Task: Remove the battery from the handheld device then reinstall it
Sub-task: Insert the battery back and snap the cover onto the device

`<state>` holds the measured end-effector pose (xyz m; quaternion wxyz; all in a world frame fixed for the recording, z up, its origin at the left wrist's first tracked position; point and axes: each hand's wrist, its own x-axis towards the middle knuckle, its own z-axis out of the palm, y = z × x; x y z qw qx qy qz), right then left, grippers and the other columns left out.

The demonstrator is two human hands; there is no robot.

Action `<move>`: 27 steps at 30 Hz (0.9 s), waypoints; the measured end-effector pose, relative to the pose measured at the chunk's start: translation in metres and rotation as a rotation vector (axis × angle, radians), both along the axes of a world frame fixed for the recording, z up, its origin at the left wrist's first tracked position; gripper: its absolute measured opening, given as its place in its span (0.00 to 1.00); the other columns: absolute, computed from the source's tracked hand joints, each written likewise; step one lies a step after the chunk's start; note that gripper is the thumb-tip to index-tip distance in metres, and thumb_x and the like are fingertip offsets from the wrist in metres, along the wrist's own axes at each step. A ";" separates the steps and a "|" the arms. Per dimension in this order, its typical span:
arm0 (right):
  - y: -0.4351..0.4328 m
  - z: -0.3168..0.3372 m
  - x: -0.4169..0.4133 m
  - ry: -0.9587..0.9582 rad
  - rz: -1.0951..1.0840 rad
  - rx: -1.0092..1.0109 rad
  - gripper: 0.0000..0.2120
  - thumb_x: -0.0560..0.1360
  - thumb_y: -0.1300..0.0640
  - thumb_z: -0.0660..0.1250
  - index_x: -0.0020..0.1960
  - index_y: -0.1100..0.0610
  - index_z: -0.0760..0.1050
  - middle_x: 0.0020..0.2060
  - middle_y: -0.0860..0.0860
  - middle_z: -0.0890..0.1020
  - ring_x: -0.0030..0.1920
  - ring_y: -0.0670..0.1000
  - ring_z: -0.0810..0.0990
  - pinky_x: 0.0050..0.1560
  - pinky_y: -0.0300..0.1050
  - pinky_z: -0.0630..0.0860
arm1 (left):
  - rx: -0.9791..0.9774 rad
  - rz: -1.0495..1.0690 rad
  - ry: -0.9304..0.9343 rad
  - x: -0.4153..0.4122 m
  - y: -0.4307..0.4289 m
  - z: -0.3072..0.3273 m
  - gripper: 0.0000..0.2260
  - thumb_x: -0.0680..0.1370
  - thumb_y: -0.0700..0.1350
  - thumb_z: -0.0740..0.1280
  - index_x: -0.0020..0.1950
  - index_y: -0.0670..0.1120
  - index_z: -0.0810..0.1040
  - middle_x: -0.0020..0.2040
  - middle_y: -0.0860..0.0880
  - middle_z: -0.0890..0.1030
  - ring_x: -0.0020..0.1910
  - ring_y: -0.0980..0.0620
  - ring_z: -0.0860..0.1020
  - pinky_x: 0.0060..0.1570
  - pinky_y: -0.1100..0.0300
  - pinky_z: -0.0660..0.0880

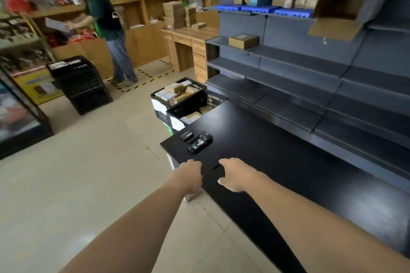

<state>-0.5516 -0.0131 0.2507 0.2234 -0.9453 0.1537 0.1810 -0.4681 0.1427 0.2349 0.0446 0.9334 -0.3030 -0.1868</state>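
The black handheld device (200, 144) lies on the black table (277, 162) near its far left corner, back open with a green board showing. A small black battery (186, 135) lies just left of it, apart from it. A flat black piece (213, 165), seemingly the cover, rests on the table between my hands. My left hand (191, 176) sits at the table's left edge with fingers curled under and nothing visible in it. My right hand (235, 175) hovers over the table, thumb spread, fingertips right beside the flat piece.
Black crates (188, 104) with cardboard boxes stand beyond the table. Grey shelving (310, 68) runs along the right, holding boxes and blue trays. Another person (104, 17) stands at wooden shelves at the back left. A stack of black baskets (79, 84) sits on the tiled floor.
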 end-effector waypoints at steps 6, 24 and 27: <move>0.097 -0.023 0.072 0.022 0.047 0.044 0.26 0.77 0.51 0.66 0.73 0.55 0.67 0.70 0.54 0.71 0.68 0.58 0.72 0.64 0.54 0.73 | 0.042 0.098 0.006 0.063 0.109 -0.004 0.19 0.83 0.45 0.61 0.73 0.42 0.70 0.71 0.41 0.73 0.69 0.40 0.73 0.67 0.49 0.71; 0.061 -0.091 0.307 0.119 -0.072 0.085 0.24 0.79 0.51 0.65 0.73 0.57 0.67 0.70 0.56 0.72 0.69 0.59 0.72 0.63 0.54 0.74 | 0.089 -0.002 0.126 0.308 0.066 -0.062 0.17 0.83 0.45 0.61 0.70 0.42 0.72 0.70 0.42 0.73 0.68 0.41 0.73 0.66 0.47 0.72; 0.048 -0.108 0.338 0.174 -0.101 0.089 0.24 0.79 0.51 0.64 0.73 0.56 0.66 0.70 0.55 0.72 0.67 0.58 0.73 0.62 0.53 0.75 | 0.083 -0.032 0.164 0.347 0.044 -0.076 0.16 0.82 0.44 0.61 0.68 0.41 0.74 0.67 0.41 0.75 0.65 0.40 0.75 0.64 0.47 0.73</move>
